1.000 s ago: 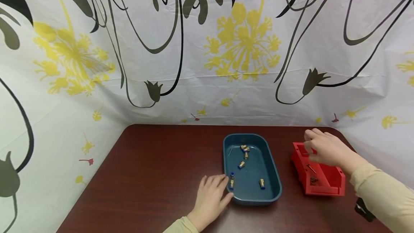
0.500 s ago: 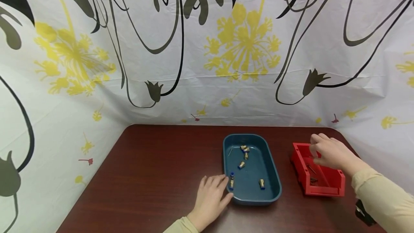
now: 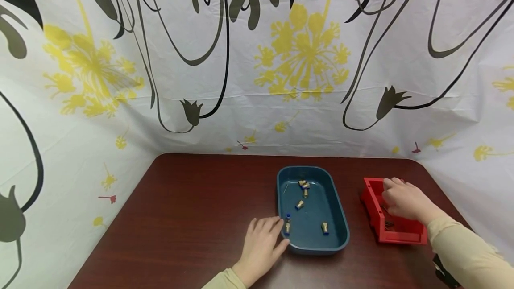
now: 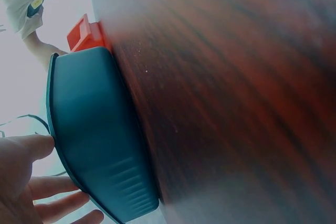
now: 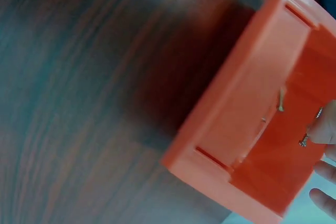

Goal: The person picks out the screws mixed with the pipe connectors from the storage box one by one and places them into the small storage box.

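My left hand (image 3: 260, 246) rests at the near left corner of a blue-green tray (image 3: 341, 211); its fingers are extended and touch the rim, also seen in the left wrist view. In the tray lie several brass fittings (image 3: 300, 204) with blue ends and one thin pin (image 3: 286, 188). My right hand (image 3: 407, 200) reaches down into a red bin (image 3: 401, 236), fingers bent. In the right wrist view the thumb (image 5: 325, 127) lies over a screw (image 5: 303, 140), partly covering it; whether it is pinched cannot be seen. Another screw (image 5: 281, 100) lies near the bin wall.
Tray and bin stand on a dark red-brown table (image 3: 192, 204), the bin to the tray's right. A flowered white cloth (image 3: 249, 115) hangs behind and along the left. A black device (image 3: 443, 273) shows under the right sleeve.
My right hand shifted slightly right, then lowered deeper into the red bin, its fingers nearer the screws. The left hand and the tray have stayed in place.
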Demonstrator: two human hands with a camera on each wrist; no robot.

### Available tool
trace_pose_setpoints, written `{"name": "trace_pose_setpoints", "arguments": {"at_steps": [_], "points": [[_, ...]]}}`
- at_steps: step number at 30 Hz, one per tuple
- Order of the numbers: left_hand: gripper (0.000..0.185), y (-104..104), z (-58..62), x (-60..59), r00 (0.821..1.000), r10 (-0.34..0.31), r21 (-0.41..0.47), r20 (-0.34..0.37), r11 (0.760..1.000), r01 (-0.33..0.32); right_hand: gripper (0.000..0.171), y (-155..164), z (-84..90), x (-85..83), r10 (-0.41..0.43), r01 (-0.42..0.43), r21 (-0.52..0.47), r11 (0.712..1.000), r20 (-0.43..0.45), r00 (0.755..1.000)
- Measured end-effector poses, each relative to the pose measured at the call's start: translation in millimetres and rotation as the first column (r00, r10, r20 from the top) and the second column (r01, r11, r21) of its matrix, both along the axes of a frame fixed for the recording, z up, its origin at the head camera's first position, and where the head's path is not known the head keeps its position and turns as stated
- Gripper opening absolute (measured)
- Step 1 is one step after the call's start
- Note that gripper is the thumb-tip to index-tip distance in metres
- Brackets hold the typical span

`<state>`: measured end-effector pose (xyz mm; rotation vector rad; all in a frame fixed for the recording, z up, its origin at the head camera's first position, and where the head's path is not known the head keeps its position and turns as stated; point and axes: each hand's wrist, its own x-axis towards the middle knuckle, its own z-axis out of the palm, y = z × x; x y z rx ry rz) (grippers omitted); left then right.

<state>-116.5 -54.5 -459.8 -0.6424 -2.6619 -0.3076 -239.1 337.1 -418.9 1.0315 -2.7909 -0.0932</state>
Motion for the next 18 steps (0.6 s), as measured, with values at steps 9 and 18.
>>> {"name": "trace_pose_setpoints", "arguments": {"at_steps": [9,18], "points": [[0.041,0,-0.9,-0.1,0.999,-0.001,0.008,0.032,1.0,0.001,0.028,-10,-16.5,4.3,-0.057,0.056,0.013,0.998,0.069,0.996],[0.041,-1,-0.5,-0.3,1.0,-0.001,0.017,0.026,1.0,0.001,0.018,-15,-25.2,3.5,-0.121,0.119,0.022,0.993,0.147,0.982]]}}
